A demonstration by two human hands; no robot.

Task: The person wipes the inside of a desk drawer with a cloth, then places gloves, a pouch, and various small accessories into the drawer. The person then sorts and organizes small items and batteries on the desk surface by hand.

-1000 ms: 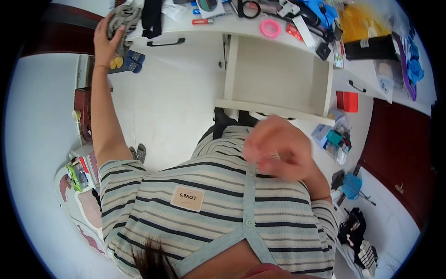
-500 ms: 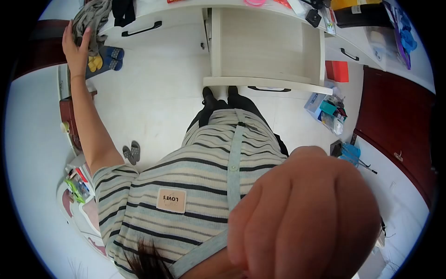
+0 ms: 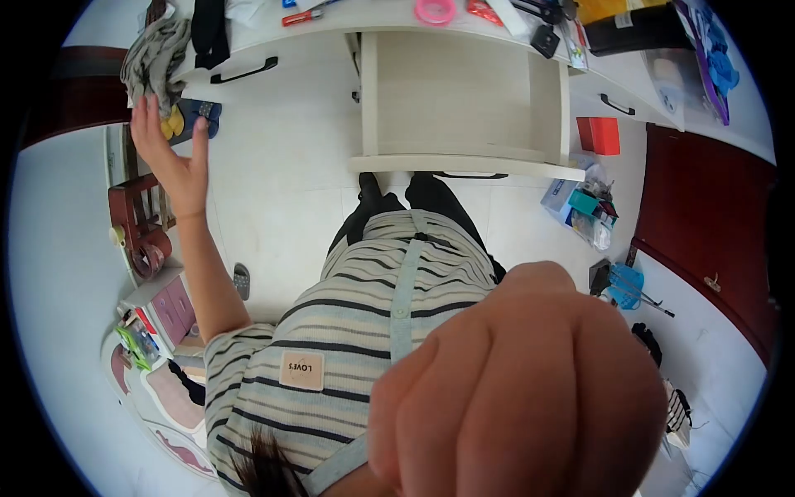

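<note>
My left hand [image 3: 171, 161] is open, fingers spread and thumb apart, with nothing in it. Its fingertips overlap the lower edge of a crumpled grey cloth [image 3: 157, 54] hanging at the desk's left end; I cannot tell whether they touch. Large and close to the camera, my right hand [image 3: 522, 381] is closed with curled fingers, its back towards me. Whatever it may hold is hidden. Past my feet, a white drawer [image 3: 464, 91] is pulled out from the desk, and its inside looks bare.
On the white desk [image 3: 331, 23] lie a black cloth [image 3: 209, 33], a red-handled tool [image 3: 302, 17], a pink ring [image 3: 435, 10] and a black case [image 3: 633, 31]. A red box [image 3: 598, 135] and a clear bin [image 3: 571, 195] stand right of the drawer. Slippers [image 3: 241, 282] lie on the floor.
My left hand has come down and right, back from the grey cloth towards my body. My right hand stays closed, slightly further left. The view has shifted, showing more of the desk top.
</note>
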